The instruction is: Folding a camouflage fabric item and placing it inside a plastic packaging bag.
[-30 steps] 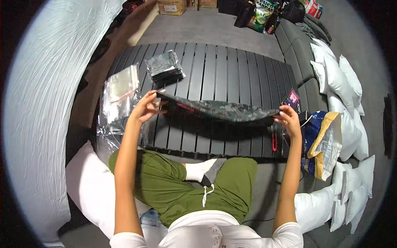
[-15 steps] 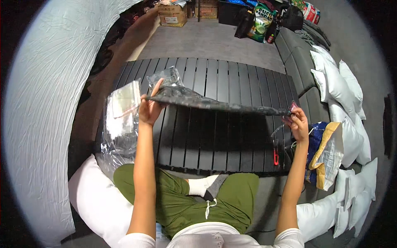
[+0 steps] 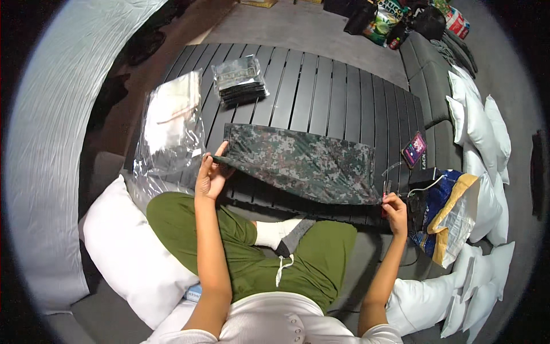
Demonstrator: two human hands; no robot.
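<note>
A camouflage-patterned cloth (image 3: 298, 161) lies spread flat across the near part of a dark slatted table (image 3: 321, 92). My left hand (image 3: 209, 175) pinches its near left corner. My right hand (image 3: 394, 207) grips its near right corner at the table's front edge. Both arms are stretched wide apart. I sit cross-legged in green trousers right behind the table.
A stack of folded camouflage pieces in clear wrap (image 3: 239, 81) sits at the back left. Clear plastic bags (image 3: 170, 123) lie at the left edge. A phone (image 3: 413, 149) and a blue and yellow bag (image 3: 450, 212) are on the right, white pillows (image 3: 487, 143) beyond.
The cloth, held taut in the air between my hands before, has come down toward me and now lies flat on the table. Both hands still hold its corners.
</note>
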